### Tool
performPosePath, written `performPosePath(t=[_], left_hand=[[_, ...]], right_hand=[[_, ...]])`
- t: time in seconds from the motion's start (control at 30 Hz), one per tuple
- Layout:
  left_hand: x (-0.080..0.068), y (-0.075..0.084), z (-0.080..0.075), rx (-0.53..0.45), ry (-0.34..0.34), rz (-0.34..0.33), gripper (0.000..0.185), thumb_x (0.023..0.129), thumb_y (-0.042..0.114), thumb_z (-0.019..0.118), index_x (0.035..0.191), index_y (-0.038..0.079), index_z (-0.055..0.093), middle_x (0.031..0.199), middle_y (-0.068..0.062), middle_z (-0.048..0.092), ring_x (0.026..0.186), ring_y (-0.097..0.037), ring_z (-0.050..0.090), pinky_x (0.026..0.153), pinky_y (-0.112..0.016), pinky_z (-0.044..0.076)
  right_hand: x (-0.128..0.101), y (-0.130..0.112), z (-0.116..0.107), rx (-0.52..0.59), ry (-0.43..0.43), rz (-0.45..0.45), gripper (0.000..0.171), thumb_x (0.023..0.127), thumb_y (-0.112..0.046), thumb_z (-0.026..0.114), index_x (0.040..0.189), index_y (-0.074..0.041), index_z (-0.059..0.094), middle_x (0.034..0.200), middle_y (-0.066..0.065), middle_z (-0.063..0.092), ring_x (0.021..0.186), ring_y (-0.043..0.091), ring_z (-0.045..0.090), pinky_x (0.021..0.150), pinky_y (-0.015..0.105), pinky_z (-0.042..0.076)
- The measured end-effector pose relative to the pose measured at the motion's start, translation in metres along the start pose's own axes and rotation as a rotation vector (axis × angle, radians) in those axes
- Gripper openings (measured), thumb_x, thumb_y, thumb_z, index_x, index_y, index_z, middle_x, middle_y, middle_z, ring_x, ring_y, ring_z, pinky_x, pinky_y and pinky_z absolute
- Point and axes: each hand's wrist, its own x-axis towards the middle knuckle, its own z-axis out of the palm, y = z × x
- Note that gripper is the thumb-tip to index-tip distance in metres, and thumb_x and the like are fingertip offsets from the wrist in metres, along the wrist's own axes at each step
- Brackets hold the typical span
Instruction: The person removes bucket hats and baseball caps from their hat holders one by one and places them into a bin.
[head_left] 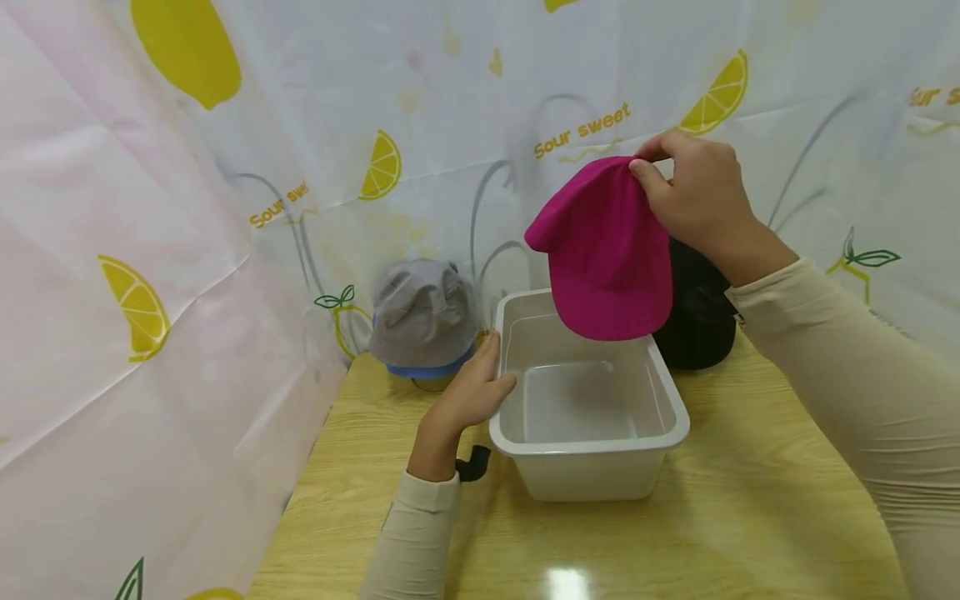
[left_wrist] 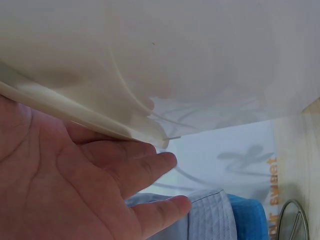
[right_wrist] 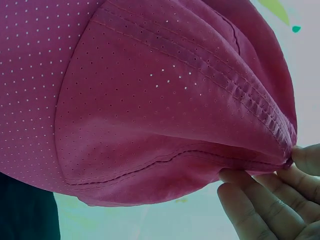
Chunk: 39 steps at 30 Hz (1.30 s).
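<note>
A magenta baseball cap (head_left: 611,250) hangs brim down above the back of a pale plastic basin (head_left: 588,448). My right hand (head_left: 697,187) pinches the cap by its crown between thumb and fingers; in the right wrist view the cap's fabric (right_wrist: 150,115) shows small perforations. At the basin's left rim, my left hand (head_left: 472,387) holds on with the thumb over the edge. The left wrist view shows this hand's fingers (left_wrist: 145,170) fairly straight along the outside, under the rim; its thumb is hidden there.
Left of the basin, a grey bucket hat (head_left: 423,312) sits over a blue hat (head_left: 431,369) on a stand. A black cap (head_left: 693,312) stands behind the basin's right side. A lemon-print curtain (head_left: 435,100) backs the wooden table (head_left: 757,483).
</note>
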Motion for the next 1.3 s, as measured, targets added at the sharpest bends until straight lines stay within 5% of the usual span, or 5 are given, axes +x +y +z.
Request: performPosePath(t=[0.23, 0.57, 0.9, 1.13, 1.3], left_hand=[[0.0, 0.003, -0.001, 0.015, -0.009, -0.024, 0.085, 0.095, 0.02, 0.049, 0.164, -0.004, 0.005, 0.174, -0.018, 0.004, 0.16, -0.026, 0.007, 0.128, -0.048, 0.017], [-0.001, 0.003, 0.0, 0.003, -0.021, -0.029, 0.084, 0.095, 0.02, 0.047, 0.163, -0.005, 0.003, 0.174, -0.018, 0.001, 0.161, -0.03, 0.002, 0.128, -0.049, 0.013], [-0.001, 0.004, -0.001, 0.062, -0.012, -0.069, 0.085, 0.095, 0.027, 0.045, 0.164, -0.004, 0.007, 0.173, -0.018, 0.005, 0.161, -0.029, 0.002, 0.127, -0.06, 0.003], [0.0, 0.003, -0.001, 0.051, -0.013, -0.044, 0.086, 0.093, 0.023, 0.046, 0.164, -0.004, 0.006, 0.173, -0.019, 0.005, 0.161, -0.033, 0.004, 0.128, -0.055, 0.01], [0.0, 0.005, -0.001, 0.081, -0.007, -0.067, 0.087, 0.093, 0.027, 0.046, 0.164, -0.003, 0.007, 0.173, -0.019, 0.005, 0.161, -0.032, 0.004, 0.124, -0.066, 0.001]], right_hand=[[-0.004, -0.012, 0.011, 0.04, -0.019, -0.016, 0.035, 0.104, -0.031, 0.055, 0.117, -0.003, 0.072, 0.116, 0.013, 0.076, 0.08, 0.029, 0.061, 0.074, 0.034, 0.042], [-0.014, -0.024, 0.027, 0.101, -0.066, -0.023, 0.033, 0.105, -0.029, 0.056, 0.116, -0.002, 0.071, 0.115, 0.014, 0.075, 0.079, 0.03, 0.062, 0.074, 0.038, 0.046], [-0.028, -0.013, 0.044, 0.116, -0.141, -0.008, 0.03, 0.105, -0.026, 0.056, 0.115, -0.001, 0.07, 0.116, 0.015, 0.074, 0.086, 0.032, 0.064, 0.081, 0.045, 0.049], [-0.036, -0.004, 0.048, 0.09, -0.193, -0.006, 0.026, 0.104, -0.024, 0.058, 0.114, -0.003, 0.07, 0.115, 0.016, 0.074, 0.087, 0.033, 0.065, 0.081, 0.048, 0.05], [-0.041, 0.0, 0.045, 0.062, -0.279, 0.008, 0.025, 0.104, -0.023, 0.058, 0.115, -0.003, 0.069, 0.117, 0.019, 0.073, 0.101, 0.039, 0.067, 0.087, 0.054, 0.051]])
